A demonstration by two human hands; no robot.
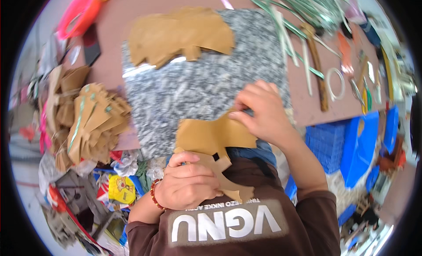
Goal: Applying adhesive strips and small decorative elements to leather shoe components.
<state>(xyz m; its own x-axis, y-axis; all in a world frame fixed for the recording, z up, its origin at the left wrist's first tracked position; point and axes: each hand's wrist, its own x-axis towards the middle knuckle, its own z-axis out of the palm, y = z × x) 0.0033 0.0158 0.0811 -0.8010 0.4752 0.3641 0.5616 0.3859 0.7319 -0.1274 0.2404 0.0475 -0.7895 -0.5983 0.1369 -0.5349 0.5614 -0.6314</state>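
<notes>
My left hand (188, 184) is closed around pale tan cut-out pieces (229, 185) that look like leather, holding them in front of my shirt. Just above it, a darker yellow-tan leather-like piece (198, 135) with notched edges is bent by a crease. My right hand (263, 110) pinches the upper right edge of that piece between thumb and fingers. Both hands are near the close edge of a speckled grey stone slab (198, 86). A spread stack of similar tan cut-outs (180, 36) lies on the slab's far part.
Tied bundles of tan cut-outs (99, 124) sit at the table's left edge, below a pink-orange round container (79, 14). On the right are a wooden-handled hammer (317, 71), green and white strips (285, 31) and hand tools. Blue crates (325, 146) stand below the table.
</notes>
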